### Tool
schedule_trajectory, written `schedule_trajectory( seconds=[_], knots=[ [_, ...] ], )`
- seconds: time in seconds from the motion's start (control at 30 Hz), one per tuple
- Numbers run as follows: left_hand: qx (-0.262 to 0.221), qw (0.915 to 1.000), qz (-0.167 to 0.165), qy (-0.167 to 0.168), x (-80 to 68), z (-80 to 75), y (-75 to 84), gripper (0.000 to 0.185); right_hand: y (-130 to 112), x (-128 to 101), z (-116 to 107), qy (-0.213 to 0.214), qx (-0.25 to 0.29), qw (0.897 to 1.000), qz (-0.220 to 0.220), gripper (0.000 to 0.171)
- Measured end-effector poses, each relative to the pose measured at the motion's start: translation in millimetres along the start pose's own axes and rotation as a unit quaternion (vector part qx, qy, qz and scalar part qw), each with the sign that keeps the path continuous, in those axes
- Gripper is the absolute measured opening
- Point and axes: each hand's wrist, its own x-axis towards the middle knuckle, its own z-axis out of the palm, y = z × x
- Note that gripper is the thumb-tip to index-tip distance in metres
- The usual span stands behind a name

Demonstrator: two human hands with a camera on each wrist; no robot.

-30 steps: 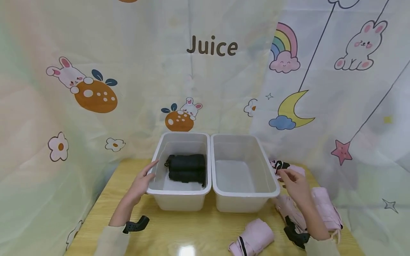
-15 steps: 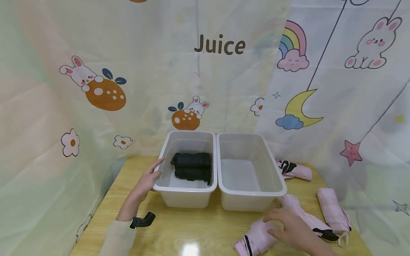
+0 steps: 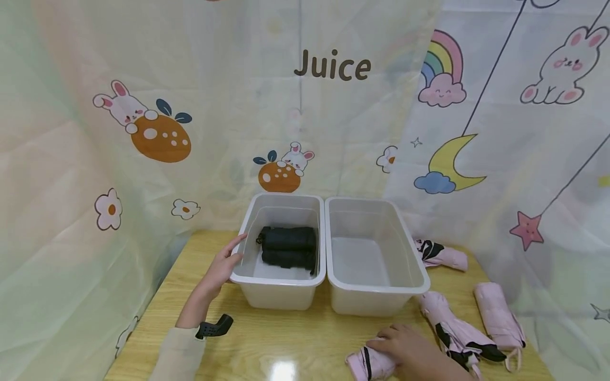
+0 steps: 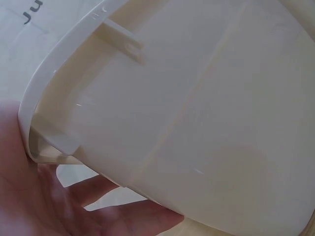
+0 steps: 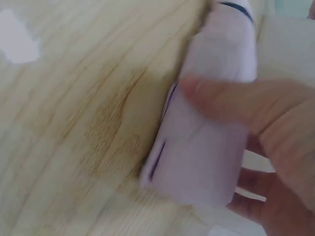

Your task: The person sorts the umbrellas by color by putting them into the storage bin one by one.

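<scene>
On the near part of the table, right hand now clamps thumb and fingers round the pink bundle; in the earlier frame they're parted beside it. Some fingertips hidden, right wrist view blurry. Left hand, fingers spread, still touches left bin. Backdrop reads "Juice", cropped to "Ju" in left wrist view.

Straight ahead of me the word "Juice" reads clearly, in dark brown letters with a capital J, printed on the pale hanging cloth, at the upper middle of the head view. In the left wrist view, high in the upper left corner, the tilted letters "Ju" run up toward the frame's top edge.
</scene>
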Motion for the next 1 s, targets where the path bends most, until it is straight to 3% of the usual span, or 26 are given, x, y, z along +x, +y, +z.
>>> schedule_trajectory(
  seconds=[0.2, 0.43, 0.7, 0.83, 1.0],
  knots=[
    [-0.003, 1.0000, -0.005, -0.007, -0.6, 2.6, 0.3, 0.054, -3.6, 6.7, 10.1, 0.046, -0.011, 0.999, -0.012, 0.060],
    [-0.009, 0.9999, 0.000, -0.012, -0.4, 1.0, -2.4, 0.051, -6.3, 15.1, 17.1, 0.044, 0.003, 0.999, -0.032, 0.069],
    [-0.009, 0.9998, -0.014, -0.007, -5.0, -5.7, -7.2, 0.056, -13.2, 37.6, 18.6, 0.087, 0.002, 0.995, -0.052, 0.062],
    [-0.008, 1.0000, 0.000, -0.006, -1.8, -5.4, -4.4, 0.056, -17.3, 46.4, -5.2, 0.124, -0.027, 0.989, -0.071, 0.061],
    [-0.004, 0.9998, 0.008, -0.016, 0.3, -0.9, -3.0, 0.057, -33.4, 37.3, -68.9, 0.188, -0.023, 0.978, -0.084, 0.062]
  ],
)
